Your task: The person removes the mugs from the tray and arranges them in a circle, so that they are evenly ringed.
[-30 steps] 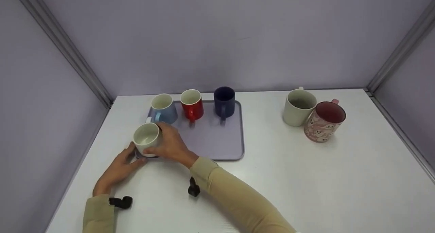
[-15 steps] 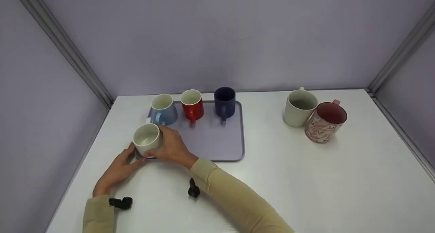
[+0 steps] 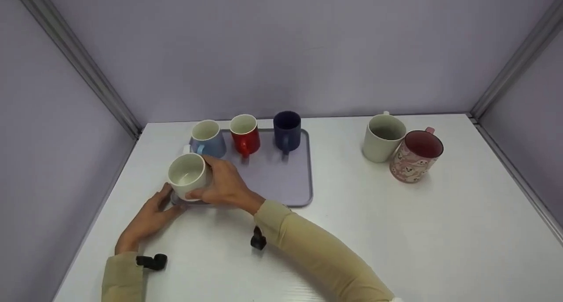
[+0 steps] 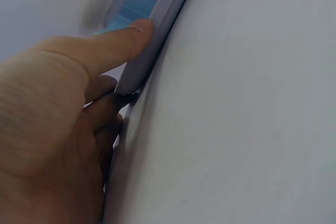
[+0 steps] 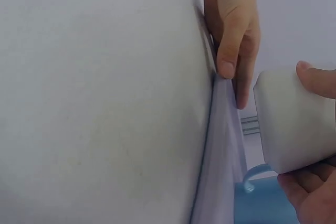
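Observation:
My right hand [image 3: 224, 183] grips a white mug [image 3: 187, 174] around its side, thumb toward me and fingers on the far side. In the right wrist view, a gap shows between the base of the mug [image 5: 294, 124] and the tray, so it is held above the surface. Its handle points to the back. My left hand [image 3: 147, 220] holds the near left corner of the grey-purple tray [image 3: 281, 183], thumb on the front rim [image 4: 147, 45] and fingers around the corner. On the tray's back row stand a light blue mug [image 3: 210, 143], a red mug [image 3: 249, 141] and a navy mug [image 3: 287, 132].
Off the tray, toward the right of the white table [image 3: 352, 240], a larger white mug [image 3: 378, 145] stands against a pink patterned mug [image 3: 409, 163]. Pale walls [image 3: 281, 51] enclose the table's back and sides.
My right hand has raised the white mug slightly from its lower position at the tray's near left corner. The left hand stays at that corner, and the other mugs keep their places.

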{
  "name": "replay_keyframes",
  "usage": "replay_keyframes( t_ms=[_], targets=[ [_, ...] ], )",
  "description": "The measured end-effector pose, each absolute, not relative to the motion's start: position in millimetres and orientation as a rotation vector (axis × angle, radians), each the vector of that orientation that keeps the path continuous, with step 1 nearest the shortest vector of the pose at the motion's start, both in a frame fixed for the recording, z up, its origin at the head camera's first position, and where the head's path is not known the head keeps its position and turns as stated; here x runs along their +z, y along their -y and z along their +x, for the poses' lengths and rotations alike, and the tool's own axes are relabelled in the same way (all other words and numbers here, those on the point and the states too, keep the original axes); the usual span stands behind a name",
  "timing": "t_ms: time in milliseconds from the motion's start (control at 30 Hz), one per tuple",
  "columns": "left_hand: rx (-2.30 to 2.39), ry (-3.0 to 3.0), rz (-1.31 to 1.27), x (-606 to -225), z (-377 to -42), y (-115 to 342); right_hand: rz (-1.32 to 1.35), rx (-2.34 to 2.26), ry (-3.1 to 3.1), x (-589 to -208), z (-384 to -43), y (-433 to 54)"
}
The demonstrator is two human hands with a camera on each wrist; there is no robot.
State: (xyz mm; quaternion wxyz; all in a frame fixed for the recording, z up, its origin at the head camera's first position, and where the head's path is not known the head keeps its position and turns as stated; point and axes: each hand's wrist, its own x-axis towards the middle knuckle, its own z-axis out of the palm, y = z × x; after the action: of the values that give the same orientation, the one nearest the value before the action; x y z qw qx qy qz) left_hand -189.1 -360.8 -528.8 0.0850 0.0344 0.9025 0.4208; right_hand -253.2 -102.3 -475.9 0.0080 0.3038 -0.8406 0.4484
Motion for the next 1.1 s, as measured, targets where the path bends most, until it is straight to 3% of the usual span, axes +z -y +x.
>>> replay_keyframes(
  t_ms=[600,1100],
  targets=[
    [1.212,-2.669,0.049,-526.4,-188.2,359.4,1.014,1.667,2.441,-442.2,-241.9,3.3],
    [1.217,-2.662,0.046,-525.8,-186.7,359.7,0.959,1.557,2.399,-439.8,-233.8,-75.8]
  ],
)
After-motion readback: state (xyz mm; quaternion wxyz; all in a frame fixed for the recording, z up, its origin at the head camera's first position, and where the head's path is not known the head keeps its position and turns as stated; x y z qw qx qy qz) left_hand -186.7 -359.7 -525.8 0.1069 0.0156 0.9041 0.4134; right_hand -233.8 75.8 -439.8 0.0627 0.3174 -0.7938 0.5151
